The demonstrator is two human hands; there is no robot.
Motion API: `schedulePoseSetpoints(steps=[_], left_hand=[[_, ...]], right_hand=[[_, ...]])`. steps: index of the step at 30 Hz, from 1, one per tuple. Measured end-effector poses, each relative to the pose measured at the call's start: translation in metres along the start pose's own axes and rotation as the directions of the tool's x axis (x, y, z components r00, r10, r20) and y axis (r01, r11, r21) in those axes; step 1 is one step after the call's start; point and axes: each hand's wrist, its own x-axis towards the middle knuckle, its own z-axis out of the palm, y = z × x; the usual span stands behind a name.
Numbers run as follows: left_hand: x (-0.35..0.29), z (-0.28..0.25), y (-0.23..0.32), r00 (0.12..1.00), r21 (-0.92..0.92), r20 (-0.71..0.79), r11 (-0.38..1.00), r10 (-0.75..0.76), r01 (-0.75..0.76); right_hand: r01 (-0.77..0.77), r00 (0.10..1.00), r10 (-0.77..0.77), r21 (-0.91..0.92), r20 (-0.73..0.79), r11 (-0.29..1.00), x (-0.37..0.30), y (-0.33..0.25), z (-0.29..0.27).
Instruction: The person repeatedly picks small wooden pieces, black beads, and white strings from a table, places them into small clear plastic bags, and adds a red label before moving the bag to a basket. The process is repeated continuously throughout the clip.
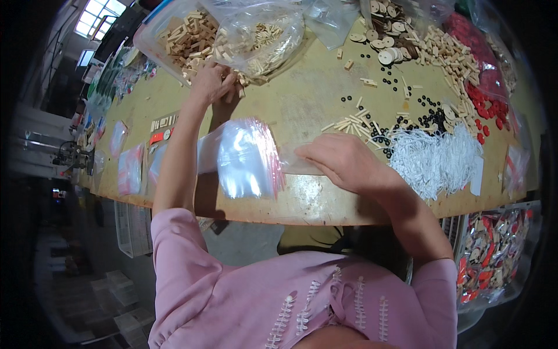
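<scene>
At the mouth of a clear plastic tub, my left hand curls its fingers around small wooden blocks; how many it holds is hidden. More wooden blocks lie heaped just beyond it. My right hand rests low over the table's near side, thumb and fingers closed on a clear plastic bag lying flat. Between my arms fans a stack of clear zip bags with pink edges. Right beside my right hand lies a bundle of white strings.
A clear bag of small wooden pieces leans by the tub. Wooden sticks, black beads, round wooden discs and red pieces spread across the right. A crate of filled packets stands below the table's right edge.
</scene>
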Motion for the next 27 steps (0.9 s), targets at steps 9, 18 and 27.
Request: schedulePoseSetpoints(steps=[9, 18, 27], left_hand=[[-0.062, -0.022, 0.016, 0.984, -0.526, -0.065, 0.832, 0.167, -0.176], [-0.058, -0.021, 0.075, 0.997, -0.471, 0.063, 0.882, 0.054, -0.018], [-0.065, -0.007, 0.048, 0.982, -0.844, 0.187, 0.507, -0.031, 0.176]], right_hand=[[-0.102, 0.993, 0.089, 0.197, 0.073, 0.975, 0.003, -0.012, -0.007], [-0.167, 0.986, 0.156, 0.257, 0.063, 0.952, 0.001, -0.010, -0.009], [-0.130, 0.990, 0.140, 0.228, -0.030, 0.965, 0.007, -0.011, -0.013]])
